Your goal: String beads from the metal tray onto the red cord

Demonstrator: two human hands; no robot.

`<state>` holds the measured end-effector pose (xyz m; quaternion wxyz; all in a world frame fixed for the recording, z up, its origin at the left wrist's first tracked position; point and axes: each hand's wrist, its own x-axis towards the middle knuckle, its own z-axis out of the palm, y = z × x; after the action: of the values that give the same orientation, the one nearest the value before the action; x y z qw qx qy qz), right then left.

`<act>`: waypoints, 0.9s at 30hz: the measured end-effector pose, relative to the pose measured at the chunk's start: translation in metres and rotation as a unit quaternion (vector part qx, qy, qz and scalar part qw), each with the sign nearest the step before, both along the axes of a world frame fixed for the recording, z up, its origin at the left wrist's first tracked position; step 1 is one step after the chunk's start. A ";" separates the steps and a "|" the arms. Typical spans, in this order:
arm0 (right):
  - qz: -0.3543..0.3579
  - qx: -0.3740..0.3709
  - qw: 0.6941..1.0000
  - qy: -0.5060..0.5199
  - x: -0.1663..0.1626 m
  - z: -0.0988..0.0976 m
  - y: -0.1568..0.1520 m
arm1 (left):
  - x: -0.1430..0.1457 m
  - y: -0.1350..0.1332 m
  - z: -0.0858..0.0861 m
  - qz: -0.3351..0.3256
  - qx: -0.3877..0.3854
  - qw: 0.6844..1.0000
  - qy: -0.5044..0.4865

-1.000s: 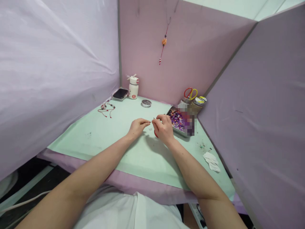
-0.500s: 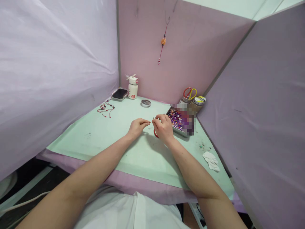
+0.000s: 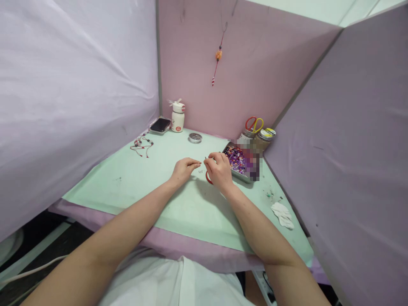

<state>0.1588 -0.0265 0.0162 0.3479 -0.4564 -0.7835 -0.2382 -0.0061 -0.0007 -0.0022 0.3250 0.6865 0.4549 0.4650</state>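
My left hand (image 3: 185, 169) is closed in a pinch over the middle of the table, its fingertips pointing right. What it pinches is too small to make out. Close by, my right hand (image 3: 219, 169) is also closed, thumb against fingers, a small gap from the left fingertips. A tiny dark tip shows at its fingers, its kind unclear. A red loop (image 3: 208, 177), like a scissors handle, lies partly hidden under my right hand. Just beyond that hand stands a metal tray (image 3: 244, 178) of purple, orange and red beads (image 3: 235, 160).
A beaded cord (image 3: 142, 144), phone (image 3: 160, 125), white bottle (image 3: 177, 117) and small round container (image 3: 195, 137) stand at the back left. Scissors (image 3: 254, 124) in a jar and a yellow-labelled spool (image 3: 267, 134) are back right. Crumpled white cloth (image 3: 282, 215) lies right. A beaded strand (image 3: 218, 55) hangs behind.
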 end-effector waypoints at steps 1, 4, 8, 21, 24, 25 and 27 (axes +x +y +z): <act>0.001 0.002 1.000 0.000 0.000 0.000 0.000 | 0.000 0.000 0.000 0.000 0.001 1.000 0.000; 0.004 -0.002 1.000 0.004 0.000 -0.001 0.001 | 0.000 -0.001 0.000 0.000 0.000 1.000 -0.003; 0.000 -0.011 1.000 0.006 0.000 -0.001 0.001 | 0.000 -0.001 0.000 0.000 -0.003 1.000 -0.003; 0.006 -0.014 1.000 -0.004 0.001 -0.002 0.002 | 0.001 -0.001 0.000 -0.001 0.001 1.000 0.007; 0.008 -0.019 1.000 -0.003 0.002 -0.004 0.003 | 0.001 -0.001 0.000 -0.003 0.009 1.000 0.019; 0.008 -0.023 1.000 -0.001 0.002 -0.004 0.003 | 0.001 0.000 -0.001 -0.003 0.009 1.000 0.024; 0.007 -0.030 1.000 0.002 0.002 -0.004 0.004 | 0.001 0.000 -0.001 -0.006 0.008 0.999 0.034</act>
<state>0.1612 -0.0228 0.0121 0.3371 -0.4616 -0.7928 -0.2117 -0.0048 -0.0004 -0.0036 0.3067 0.7069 0.4581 0.4431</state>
